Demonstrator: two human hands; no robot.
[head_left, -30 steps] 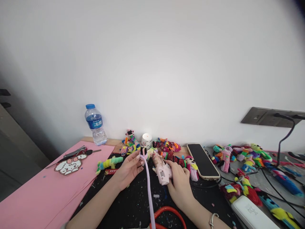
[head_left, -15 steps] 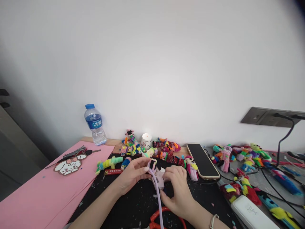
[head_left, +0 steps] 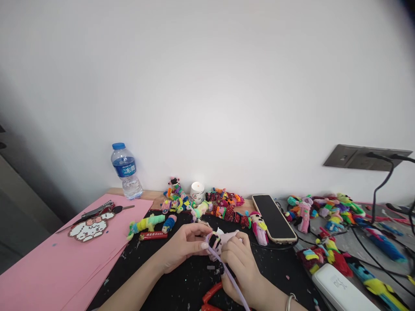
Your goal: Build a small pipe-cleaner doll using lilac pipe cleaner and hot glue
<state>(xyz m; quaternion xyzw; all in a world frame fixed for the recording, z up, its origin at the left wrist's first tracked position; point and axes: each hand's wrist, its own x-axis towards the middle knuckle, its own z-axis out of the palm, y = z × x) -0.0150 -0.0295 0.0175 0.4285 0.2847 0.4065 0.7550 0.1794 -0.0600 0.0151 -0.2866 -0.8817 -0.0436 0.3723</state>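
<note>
In the lower middle of the frame the two hands meet over the dark tabletop point(head_left: 181, 280). The left hand point(head_left: 183, 246) comes from the lower left, and its fingers pinch a small black piece point(head_left: 214, 240) that has a lilac pipe cleaner point(head_left: 231, 276) wound around it. The right hand point(head_left: 241, 261) lies just beside, its fingers curled and pressed on the same lilac pipe cleaner, which runs from the black piece down to the bottom edge of the frame. Behind the fingers a pale pink glue gun point(head_left: 228, 235) lies on the tabletop, partly hidden. A silver bracelet point(head_left: 290, 300) is on the right wrist. Below the hands a red loop point(head_left: 210, 296) shows, what it is I cannot tell.

At the left of the frame lies pink paper point(head_left: 48, 268) with a white bead figure point(head_left: 89, 226) on it, and a water bottle point(head_left: 125, 170) stands behind it at the wall. Along the wall in the middle are many small colourful pipe cleaner figures point(head_left: 223, 207) and a small white jar point(head_left: 197, 192). A black phone point(head_left: 274, 218) lies right of the middle, and a white box point(head_left: 340, 289) is at the lower right.
</note>
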